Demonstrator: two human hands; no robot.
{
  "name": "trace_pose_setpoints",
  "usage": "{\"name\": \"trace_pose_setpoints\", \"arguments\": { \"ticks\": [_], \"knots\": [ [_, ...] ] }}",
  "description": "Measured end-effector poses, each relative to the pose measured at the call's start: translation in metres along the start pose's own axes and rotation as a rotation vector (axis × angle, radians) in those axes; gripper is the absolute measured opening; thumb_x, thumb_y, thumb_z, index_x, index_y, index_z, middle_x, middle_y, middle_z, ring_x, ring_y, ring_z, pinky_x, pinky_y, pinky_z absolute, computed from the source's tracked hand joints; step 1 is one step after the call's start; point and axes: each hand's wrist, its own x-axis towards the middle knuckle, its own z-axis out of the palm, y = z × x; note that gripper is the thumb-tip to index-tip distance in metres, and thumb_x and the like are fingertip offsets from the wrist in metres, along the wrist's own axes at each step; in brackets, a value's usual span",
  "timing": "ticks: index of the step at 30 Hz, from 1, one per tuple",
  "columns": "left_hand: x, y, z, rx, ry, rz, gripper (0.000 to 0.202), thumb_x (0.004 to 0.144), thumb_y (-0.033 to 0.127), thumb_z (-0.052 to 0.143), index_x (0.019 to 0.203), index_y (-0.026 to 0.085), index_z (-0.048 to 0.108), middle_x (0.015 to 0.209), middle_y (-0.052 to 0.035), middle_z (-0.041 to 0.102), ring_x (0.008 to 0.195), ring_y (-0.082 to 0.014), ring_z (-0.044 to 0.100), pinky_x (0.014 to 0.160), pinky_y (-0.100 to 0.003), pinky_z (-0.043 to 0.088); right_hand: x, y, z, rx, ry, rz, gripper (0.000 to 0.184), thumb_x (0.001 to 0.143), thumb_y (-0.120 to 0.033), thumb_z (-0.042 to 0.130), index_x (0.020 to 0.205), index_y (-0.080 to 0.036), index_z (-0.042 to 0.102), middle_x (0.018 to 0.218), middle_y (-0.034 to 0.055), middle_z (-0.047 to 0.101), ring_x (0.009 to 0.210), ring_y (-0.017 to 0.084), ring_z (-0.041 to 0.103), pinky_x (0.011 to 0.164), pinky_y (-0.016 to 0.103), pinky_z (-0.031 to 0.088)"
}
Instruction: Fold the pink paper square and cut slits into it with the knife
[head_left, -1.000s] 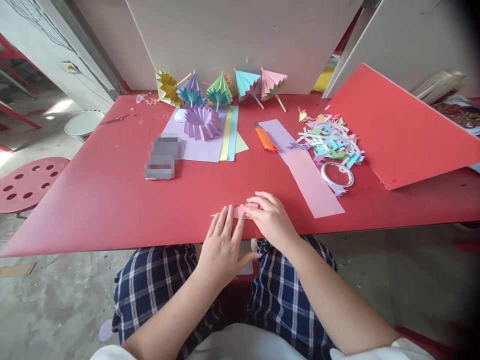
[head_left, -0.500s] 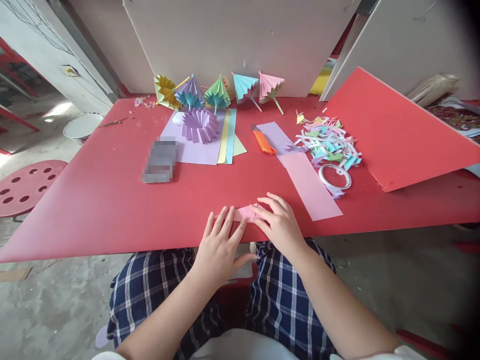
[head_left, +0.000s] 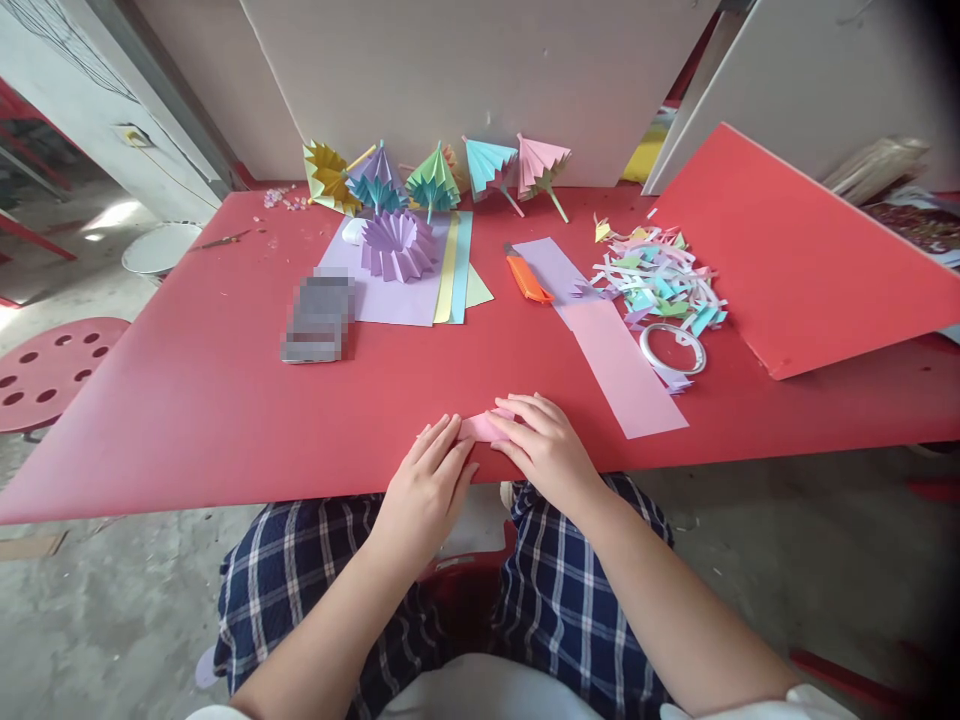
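A small folded pink paper strip (head_left: 480, 426) lies at the near edge of the red table (head_left: 225, 400). My left hand (head_left: 424, 485) rests on its left end with the fingers pressed together on the paper. My right hand (head_left: 544, 445) covers its right end, fingertips pinching the fold. Most of the strip is hidden under both hands.
A long pink strip (head_left: 626, 365) and a tape ring (head_left: 673, 348) lie to the right, beside a heap of paper scraps (head_left: 660, 280). An orange cutter (head_left: 527, 278), purple sheets with a pleated purple rosette (head_left: 397, 245), and several paper umbrellas (head_left: 435, 175) stand farther back. A red board (head_left: 810, 260) leans right.
My left hand's fingers have drawn together and slid right along the strip toward the right hand. The right hand stays on the fold.
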Motion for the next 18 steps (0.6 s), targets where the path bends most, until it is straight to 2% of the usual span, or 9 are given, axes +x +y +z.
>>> {"name": "trace_pose_setpoints", "arguments": {
  "ticks": [2,5,12,15,18],
  "knots": [
    [-0.0005,-0.0012,0.0004,-0.032,0.033,0.002,0.023,0.087,0.018,0.041,0.099,0.012,0.060,0.119,-0.0127,0.056,0.117,-0.0220,0.047,0.099,-0.041,0.041,-0.0004,-0.0004,0.0004,-0.018,0.014,-0.010,0.025,0.086,-0.023,0.047,0.106,-0.021,0.062,0.109,0.0052,0.063,0.108,0.020,0.053,0.099,0.042,0.037],
    [-0.0017,-0.0017,0.0005,-0.039,0.047,0.019,0.021,0.085,0.017,0.043,0.096,0.012,0.061,0.118,-0.0128,0.057,0.115,-0.0228,0.049,0.098,-0.041,0.042,-0.0015,-0.0016,0.0015,-0.033,0.021,-0.022,0.025,0.086,-0.021,0.046,0.106,-0.021,0.062,0.109,0.0048,0.063,0.109,0.019,0.052,0.100,0.042,0.035],
    [-0.0025,-0.0007,-0.0002,-0.021,-0.010,0.037,0.025,0.085,0.021,0.044,0.104,0.011,0.057,0.118,-0.0136,0.057,0.118,-0.0241,0.046,0.100,-0.043,0.039,-0.0037,-0.0037,0.0044,0.004,-0.005,-0.023,0.026,0.086,-0.014,0.045,0.101,-0.025,0.063,0.096,0.0027,0.066,0.096,0.014,0.057,0.100,0.041,0.033],
    [-0.0014,0.0023,-0.0005,-0.008,-0.038,0.008,0.037,0.085,0.027,0.045,0.116,0.008,0.049,0.120,-0.0150,0.055,0.119,-0.0248,0.044,0.100,-0.043,0.039,-0.0023,-0.0053,0.0025,0.017,-0.012,-0.008,0.026,0.086,-0.015,0.045,0.100,-0.026,0.064,0.095,0.0018,0.065,0.093,0.014,0.057,0.100,0.041,0.033],
    [-0.0007,0.0046,-0.0001,0.029,-0.064,-0.001,0.043,0.084,0.031,0.045,0.119,0.006,0.047,0.121,-0.0167,0.054,0.119,-0.0276,0.043,0.098,-0.045,0.040,0.0015,-0.0078,0.0006,0.032,-0.034,-0.007,0.023,0.087,-0.020,0.046,0.099,-0.025,0.064,0.094,0.0025,0.066,0.091,0.014,0.057,0.099,0.041,0.033]
  ]
}}
